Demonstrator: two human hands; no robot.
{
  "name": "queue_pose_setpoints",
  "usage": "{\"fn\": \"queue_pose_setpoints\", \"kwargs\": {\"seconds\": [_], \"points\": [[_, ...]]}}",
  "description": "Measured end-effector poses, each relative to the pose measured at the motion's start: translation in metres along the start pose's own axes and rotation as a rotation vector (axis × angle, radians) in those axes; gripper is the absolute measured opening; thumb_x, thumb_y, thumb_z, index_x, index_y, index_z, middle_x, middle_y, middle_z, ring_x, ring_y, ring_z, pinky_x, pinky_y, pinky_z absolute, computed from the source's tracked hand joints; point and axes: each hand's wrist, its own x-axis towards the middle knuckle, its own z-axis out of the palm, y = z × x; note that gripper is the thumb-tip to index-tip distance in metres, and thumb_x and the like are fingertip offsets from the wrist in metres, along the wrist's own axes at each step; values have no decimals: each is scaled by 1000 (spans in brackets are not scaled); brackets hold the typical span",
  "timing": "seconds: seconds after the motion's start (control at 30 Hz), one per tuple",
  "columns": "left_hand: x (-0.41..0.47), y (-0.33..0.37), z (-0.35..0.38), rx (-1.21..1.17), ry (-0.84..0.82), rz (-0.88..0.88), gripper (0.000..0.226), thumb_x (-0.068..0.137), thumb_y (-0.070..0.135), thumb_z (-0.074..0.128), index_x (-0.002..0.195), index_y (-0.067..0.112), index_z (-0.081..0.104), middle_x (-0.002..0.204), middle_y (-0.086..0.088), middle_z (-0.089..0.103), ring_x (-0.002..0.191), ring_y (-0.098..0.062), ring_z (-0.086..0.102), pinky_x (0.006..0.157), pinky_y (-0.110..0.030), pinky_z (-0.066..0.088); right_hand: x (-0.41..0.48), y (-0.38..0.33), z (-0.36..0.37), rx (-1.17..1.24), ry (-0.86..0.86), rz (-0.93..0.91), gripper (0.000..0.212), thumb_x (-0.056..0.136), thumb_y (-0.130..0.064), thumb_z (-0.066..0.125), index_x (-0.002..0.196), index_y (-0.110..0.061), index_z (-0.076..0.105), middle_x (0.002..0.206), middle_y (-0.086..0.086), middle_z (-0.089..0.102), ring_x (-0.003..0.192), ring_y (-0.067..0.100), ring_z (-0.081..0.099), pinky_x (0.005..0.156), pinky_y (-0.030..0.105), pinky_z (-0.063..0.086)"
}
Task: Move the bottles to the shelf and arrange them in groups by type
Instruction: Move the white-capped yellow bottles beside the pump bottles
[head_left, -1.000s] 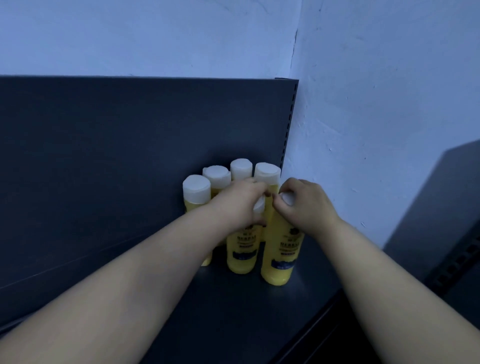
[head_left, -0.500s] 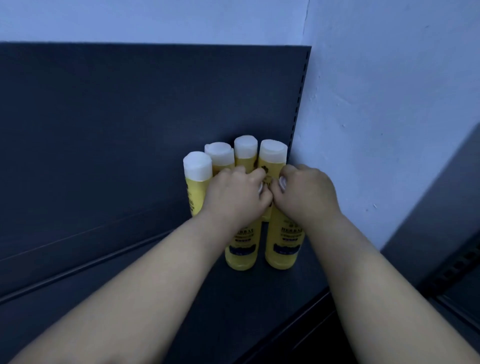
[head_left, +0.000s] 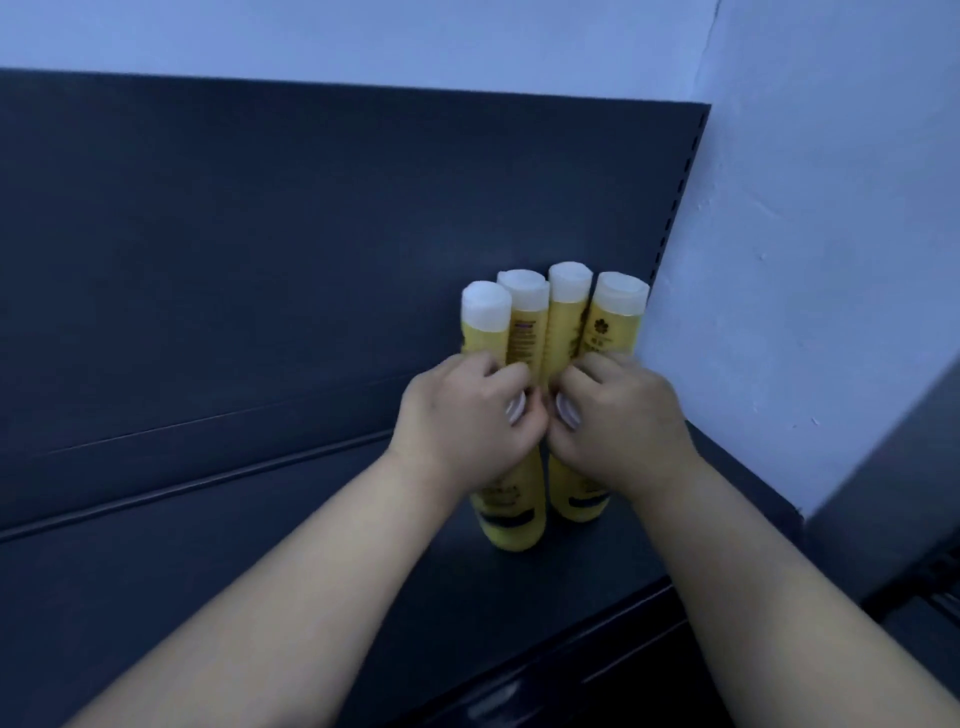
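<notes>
Several yellow bottles with white caps stand grouped at the right end of the dark shelf (head_left: 260, 561), against its back panel. Two front bottles stand side by side: the left front bottle (head_left: 511, 519) and the right front bottle (head_left: 574, 499). My left hand (head_left: 457, 410) grips the cap of the left one, fingers curled over it. My right hand (head_left: 618, 415) grips the cap of the right one the same way. Behind them a back row of bottles (head_left: 566, 312) stands upright, caps showing above my hands.
The shelf's dark back panel (head_left: 260, 260) rises behind the bottles. A pale wall (head_left: 805, 260) closes the right side, right next to the bottles. A grey unit (head_left: 909, 519) stands at the far right. The shelf's front edge (head_left: 597, 639) runs below my forearms.
Both hands slid the two front bottles back towards the rear row, and the pair now stands closer together. The view has shifted slightly.
</notes>
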Motion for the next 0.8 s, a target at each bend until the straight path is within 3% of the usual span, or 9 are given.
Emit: {"fn": "queue_pose_setpoints", "kwargs": {"seconds": [0.17, 0.33, 0.5, 0.6, 0.8], "points": [[-46, -35, -96, 90, -57, -78, 42, 82, 41, 38, 56, 19, 63, 52, 3, 55, 48, -21, 56, 40, -25, 41, 13, -104, -20, 294, 73, -16, 27, 77, -28, 50, 70, -10, 68, 67, 5, 64, 60, 24, 60, 50, 27, 48], [-114, -84, -216, 222, -43, -124, 41, 84, 40, 39, 63, 20, 67, 60, 4, 63, 56, -20, 62, 42, -26, 42, 25, -237, -37, 424, 103, -97, 27, 79, -30, 49, 68, -12, 66, 64, 2, 63, 60, 24, 60, 49, 31, 49], [-192, -134, -321, 396, -40, -147, 40, 85, 36, 41, 61, 20, 67, 60, 5, 64, 55, -19, 62, 43, -20, 33, 23, -373, -40, 578, 165, -173, 21, 75, -24, 51, 63, -12, 63, 59, 1, 58, 56, 23, 55, 43, 33, 47], [-225, -156, -368, 509, -37, -150, 40, 85, 35, 41, 59, 19, 67, 58, 5, 64, 54, -19, 62, 47, -18, 25, 20, -434, -43, 684, 200, -179, 19, 76, -23, 54, 65, -11, 65, 60, -1, 59, 56, 20, 55, 45, 31, 46], [-268, -191, -428, 577, -24, -224, 41, 86, 35, 42, 53, 18, 60, 52, 5, 56, 48, -19, 56, 42, -19, 26, 27, -513, -51, 707, 84, -218, 26, 76, -31, 49, 67, -15, 67, 63, -4, 61, 61, 17, 59, 47, 25, 47]]}}
